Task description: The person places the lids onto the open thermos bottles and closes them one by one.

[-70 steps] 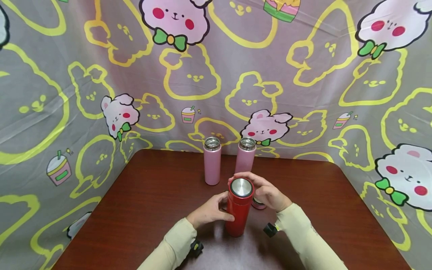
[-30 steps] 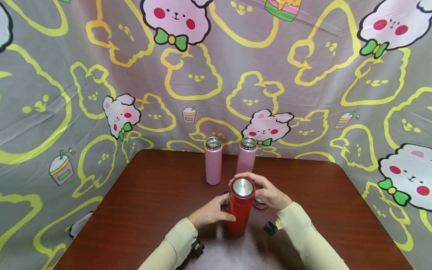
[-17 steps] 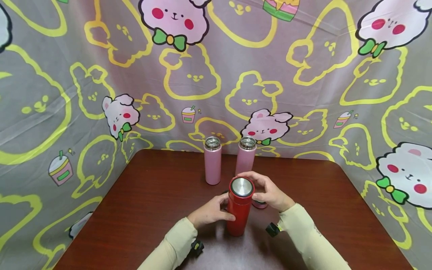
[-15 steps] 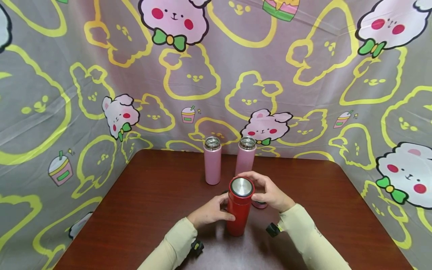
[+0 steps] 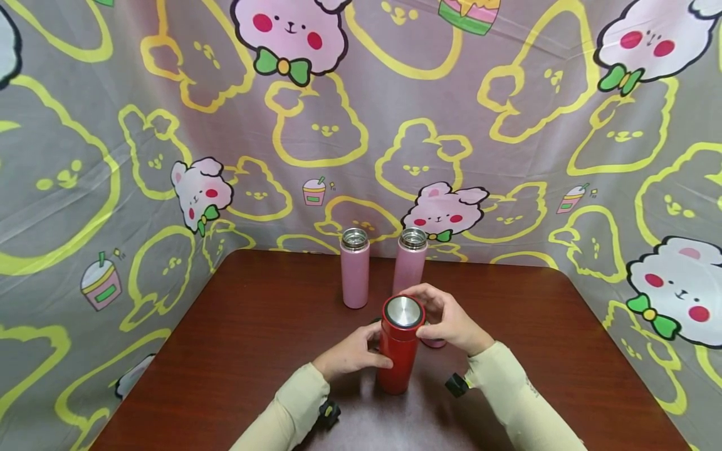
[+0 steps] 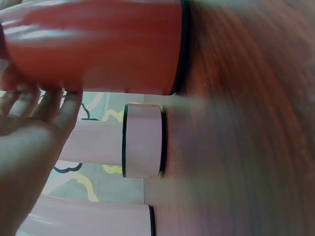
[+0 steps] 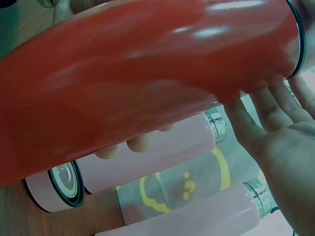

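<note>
A red thermos (image 5: 398, 360) with a steel-topped lid (image 5: 403, 312) stands upright on the table near its front. My left hand (image 5: 351, 354) grips the body from the left, its thumb across the front; in the left wrist view its fingers (image 6: 69, 110) curl behind the red wall. My right hand (image 5: 451, 321) holds the lid from the right, thumb at its front edge and fingers round the back. In the right wrist view the thermos (image 7: 147, 73) spans the picture, with the right fingers (image 7: 268, 110) at its upper end. The lid sits on the body.
Behind stand two lidless pink thermoses, left (image 5: 355, 275) and right (image 5: 410, 266). A pink lid (image 5: 434, 343) lies on the brown table (image 5: 254, 326), partly hidden by my right hand. A pink lid (image 6: 142, 140) also shows in the left wrist view. Patterned cloth (image 5: 338, 138) encloses the table.
My right thumb has shifted left round the front of the lid, and the right fingers have slid back a little to the right. The left hand and thermos stay put.
</note>
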Motion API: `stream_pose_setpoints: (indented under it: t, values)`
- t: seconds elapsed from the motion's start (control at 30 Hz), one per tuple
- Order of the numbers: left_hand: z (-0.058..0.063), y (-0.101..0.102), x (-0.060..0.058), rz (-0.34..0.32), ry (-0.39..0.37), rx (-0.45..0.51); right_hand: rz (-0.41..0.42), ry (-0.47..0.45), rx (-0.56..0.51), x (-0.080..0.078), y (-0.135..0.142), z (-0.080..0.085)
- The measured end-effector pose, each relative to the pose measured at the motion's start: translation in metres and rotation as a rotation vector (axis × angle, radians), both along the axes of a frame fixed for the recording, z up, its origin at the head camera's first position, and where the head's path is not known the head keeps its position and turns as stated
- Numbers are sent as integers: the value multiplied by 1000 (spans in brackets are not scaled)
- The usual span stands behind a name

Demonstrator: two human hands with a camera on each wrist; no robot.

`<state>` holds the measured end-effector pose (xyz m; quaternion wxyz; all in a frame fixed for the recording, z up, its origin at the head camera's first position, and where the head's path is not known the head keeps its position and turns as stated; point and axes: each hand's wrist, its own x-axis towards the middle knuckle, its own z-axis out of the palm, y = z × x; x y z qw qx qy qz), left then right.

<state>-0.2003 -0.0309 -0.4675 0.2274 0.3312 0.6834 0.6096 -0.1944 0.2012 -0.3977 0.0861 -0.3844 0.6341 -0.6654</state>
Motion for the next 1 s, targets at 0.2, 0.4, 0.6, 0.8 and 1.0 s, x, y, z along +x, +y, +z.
stream_pose_setpoints:
  t: [0.2,0.4,0.6,0.8,1.0]
  values:
    - [-2,0,-1,-3,-32,3,86,-42,-58,-3,-1,-3]
    - [-1,0,-1,-7,-34,14,278,-98,-166,-11,-1,-5]
    - [0,-1,-1,-6,-31,7,413,-94,-185,-19,-3,-2]
    - [1,-2,-3,-18,-20,2,532,-30,-166,-24,-12,6]
    - [0,-1,-2,-39,-8,19,613,-62,-164,-27,-17,7]
